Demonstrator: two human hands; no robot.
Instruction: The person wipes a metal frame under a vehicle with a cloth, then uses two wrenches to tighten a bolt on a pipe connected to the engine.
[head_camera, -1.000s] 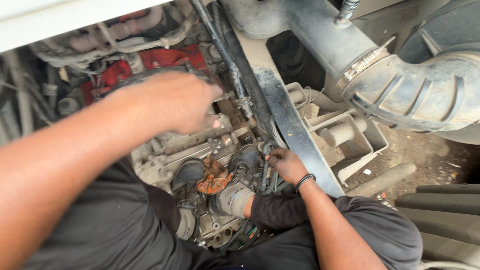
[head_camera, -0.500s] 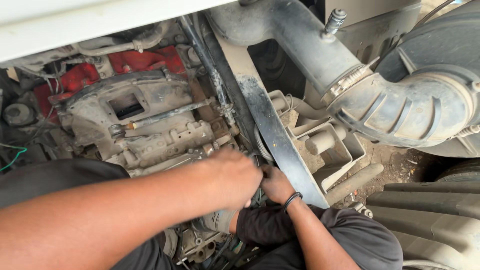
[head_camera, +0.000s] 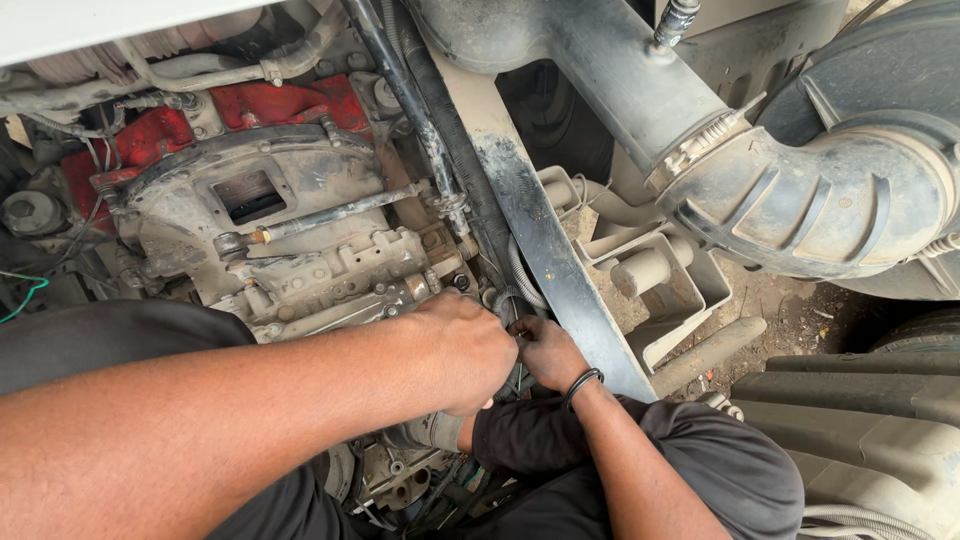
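Both hands now meet low beside the dusty grey engine casing (head_camera: 300, 240), where a second ago the left one was stretched up over its top. The left hand (head_camera: 462, 352) has come down and forward, and its knuckles sit just beside the right hand (head_camera: 548, 350), which has barely shifted from its place against the slanted dark frame rail (head_camera: 545, 260). With the arm out of the way, the casing's rectangular opening and the thin rod across it show plainly.

The left grip is clenched, fingers curled under and out of sight. The right grip is pinched on something small and dark at the gap between the hands, probably a thin wire or clip (head_camera: 517, 330), though it is too small and shadowed to name for sure. That small part sits just below the corrugated hose (head_camera: 520, 275) and against the frame rail's lower edge.

So the work has gathered onto one spot, with both hands on the same fitting. The big ribbed air duct (head_camera: 820, 200) lies well apart to the right, untouched.
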